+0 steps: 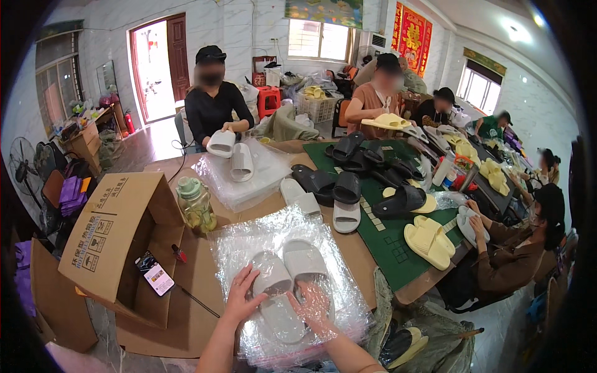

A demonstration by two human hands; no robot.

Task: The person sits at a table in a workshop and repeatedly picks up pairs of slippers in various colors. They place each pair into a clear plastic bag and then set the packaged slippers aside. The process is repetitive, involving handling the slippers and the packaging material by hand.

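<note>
A pair of light grey slide slippers lies side by side in front of me on a pile of clear plastic bags (348,311). My left hand (241,297) holds the left slipper (272,273) by its outer side, thumb and fingers bracketing the edge near the strap. Fingers spread, my right hand (313,308) rests between that slipper and the right slipper (305,258). Glints of clear film show over the right hand and wrist; whether it is inside a bag I cannot tell.
An open cardboard box (112,239) stands left, with a phone (154,273) in it. Beside it is a glass jar (196,208). Black slippers (401,202) and yellow slippers (429,241) cover a green mat (392,248). Across the table a person (217,109) handles white slippers; others sit along the right.
</note>
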